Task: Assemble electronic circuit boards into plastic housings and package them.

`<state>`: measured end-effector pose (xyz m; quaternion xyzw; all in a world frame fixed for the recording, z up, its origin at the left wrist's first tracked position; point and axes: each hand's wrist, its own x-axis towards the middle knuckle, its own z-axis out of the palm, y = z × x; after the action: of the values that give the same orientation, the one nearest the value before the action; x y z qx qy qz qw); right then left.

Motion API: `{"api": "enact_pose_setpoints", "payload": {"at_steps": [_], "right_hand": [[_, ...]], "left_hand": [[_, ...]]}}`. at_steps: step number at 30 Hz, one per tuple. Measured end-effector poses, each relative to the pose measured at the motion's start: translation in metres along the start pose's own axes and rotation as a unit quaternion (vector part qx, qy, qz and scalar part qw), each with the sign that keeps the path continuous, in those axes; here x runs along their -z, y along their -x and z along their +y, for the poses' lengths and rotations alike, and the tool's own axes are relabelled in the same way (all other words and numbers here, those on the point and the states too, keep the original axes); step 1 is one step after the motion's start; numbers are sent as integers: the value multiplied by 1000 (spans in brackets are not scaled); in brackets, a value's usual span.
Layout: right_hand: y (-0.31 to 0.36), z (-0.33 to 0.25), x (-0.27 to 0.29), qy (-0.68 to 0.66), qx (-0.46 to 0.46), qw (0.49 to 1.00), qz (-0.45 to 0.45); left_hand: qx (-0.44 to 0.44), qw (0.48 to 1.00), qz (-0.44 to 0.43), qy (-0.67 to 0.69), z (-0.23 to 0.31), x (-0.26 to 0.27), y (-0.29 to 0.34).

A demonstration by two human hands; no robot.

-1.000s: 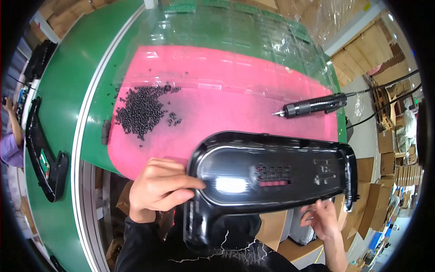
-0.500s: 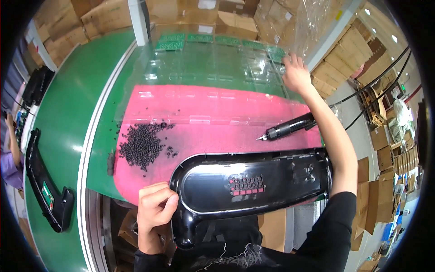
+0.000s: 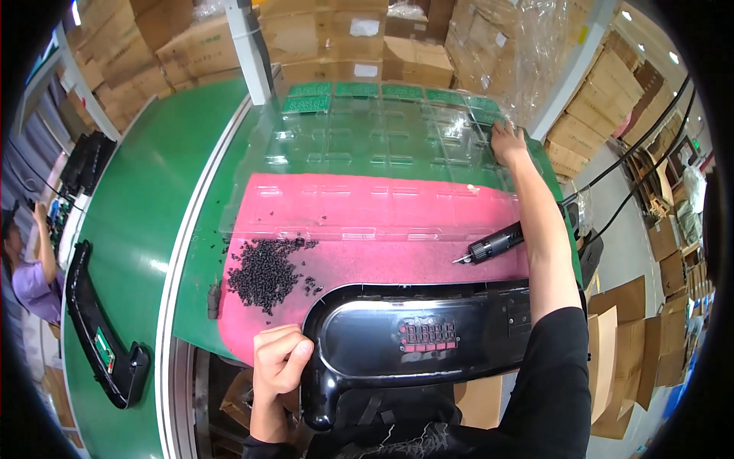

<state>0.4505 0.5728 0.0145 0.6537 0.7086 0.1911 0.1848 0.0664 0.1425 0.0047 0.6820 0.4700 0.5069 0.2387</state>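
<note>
My left hand (image 3: 281,359) is closed on the left edge of a black plastic housing (image 3: 367,359), which lies at the near edge of the table. The housing has a long rounded panel with a small grid of slots. Stretched to the far right, my right hand (image 3: 508,144) has its fingers apart at a green circuit board (image 3: 483,115) in the corner of a clear plastic tray (image 3: 352,141). Whether the fingertips touch the board is too small to tell. Several more green boards (image 3: 357,90) sit along the tray's far row.
A black electric screwdriver (image 3: 493,245) lies on the pink mat (image 3: 382,264), right of a heap of small black screws (image 3: 264,275). Another black housing (image 3: 103,336) holding a green board lies on the left green surface. Cardboard boxes (image 3: 321,34) stand behind; a co-worker (image 3: 34,279) is far left.
My right hand remains over the tray's far right corner, its fingers now drawn closer to the board. The whole view has shifted, so things appear lower and farther right. My left hand keeps its grip.
</note>
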Motion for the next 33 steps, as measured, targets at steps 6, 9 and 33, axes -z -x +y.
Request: {"api": "enact_pose_setpoints", "payload": {"at_steps": [6,9,33], "right_hand": [[20,4,8,29,-73,981,175],[53,16,46,-56,-29,966,251],[412,-54,104,-461,402,758,226]], "left_hand": [[-14,1000,7,-14,-8,-4,3],[-37,999,17,-22,2,-5,4],[94,811,-569,98,77,-24,-35]]}}
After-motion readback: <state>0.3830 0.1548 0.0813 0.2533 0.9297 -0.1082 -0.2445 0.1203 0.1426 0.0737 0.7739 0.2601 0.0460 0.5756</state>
